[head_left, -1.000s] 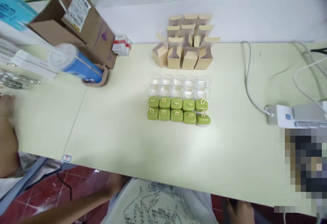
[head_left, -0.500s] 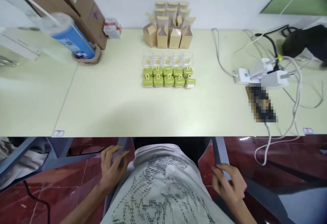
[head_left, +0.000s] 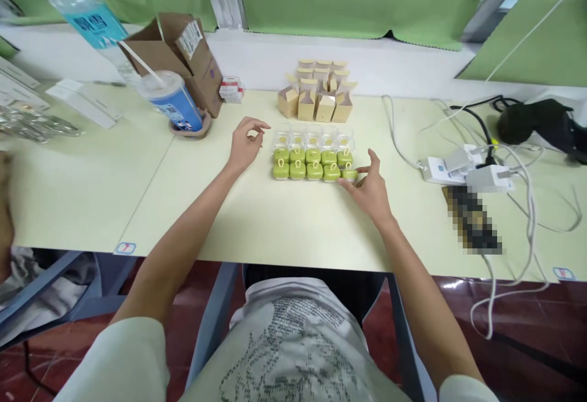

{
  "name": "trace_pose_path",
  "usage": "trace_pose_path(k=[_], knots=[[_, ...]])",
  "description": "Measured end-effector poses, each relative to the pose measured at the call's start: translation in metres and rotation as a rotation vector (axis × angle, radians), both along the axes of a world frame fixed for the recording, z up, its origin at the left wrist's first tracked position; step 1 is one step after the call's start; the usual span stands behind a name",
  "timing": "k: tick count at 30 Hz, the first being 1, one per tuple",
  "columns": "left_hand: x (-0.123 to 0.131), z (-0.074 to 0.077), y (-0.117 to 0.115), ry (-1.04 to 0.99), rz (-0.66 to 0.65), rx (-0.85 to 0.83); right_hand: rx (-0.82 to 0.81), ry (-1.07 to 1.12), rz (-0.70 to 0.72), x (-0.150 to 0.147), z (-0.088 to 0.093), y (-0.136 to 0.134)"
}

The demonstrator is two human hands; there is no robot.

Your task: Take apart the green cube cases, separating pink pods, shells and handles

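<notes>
Both hands have come up from beside the lap, below the table's edge, and are now over the table (head_left: 275,224); the green cases (head_left: 314,171) keep their two rows of five. The rows' long axis runs left to right, roughly along the table's front edge. The end case (head_left: 350,175), front row at the right, is also longer from side to side, its pale loop pointing toward the wall.

The right hand (head_left: 372,194) is at this end case, thumb at its front left corner and a fingertip at its right side, so the case lies between them; the gap is narrow, about the case's width, but I cannot tell whether they press on it. The left hand (head_left: 246,144) is near the left end of the clear tubs (head_left: 313,139), apart from them, its thumb and forefinger curled with a small gap, holding nothing. Cartons (head_left: 325,108) stand behind the tubs.
</notes>
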State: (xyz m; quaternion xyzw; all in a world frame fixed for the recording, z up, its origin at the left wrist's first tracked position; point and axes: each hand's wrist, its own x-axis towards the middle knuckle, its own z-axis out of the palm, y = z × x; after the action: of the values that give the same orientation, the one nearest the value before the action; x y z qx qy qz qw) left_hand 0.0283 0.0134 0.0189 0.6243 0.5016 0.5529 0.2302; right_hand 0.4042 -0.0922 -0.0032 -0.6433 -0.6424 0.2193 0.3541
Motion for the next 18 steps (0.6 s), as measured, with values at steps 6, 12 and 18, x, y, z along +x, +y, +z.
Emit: trace_pose_path(k=[6,12,18], knots=[[0.006,-0.037,0.032,-0.176,0.102,-0.062,-0.049,0.145,0.029,0.005,-0.009,-0.011],[0.002,-0.045,0.024,-0.195,0.127,-0.071,0.068,0.185,0.011,0.005,-0.014,-0.014],[0.007,-0.039,-0.008,-0.158,0.082,-0.044,0.276,0.042,0.004,0.003,-0.011,-0.019]])
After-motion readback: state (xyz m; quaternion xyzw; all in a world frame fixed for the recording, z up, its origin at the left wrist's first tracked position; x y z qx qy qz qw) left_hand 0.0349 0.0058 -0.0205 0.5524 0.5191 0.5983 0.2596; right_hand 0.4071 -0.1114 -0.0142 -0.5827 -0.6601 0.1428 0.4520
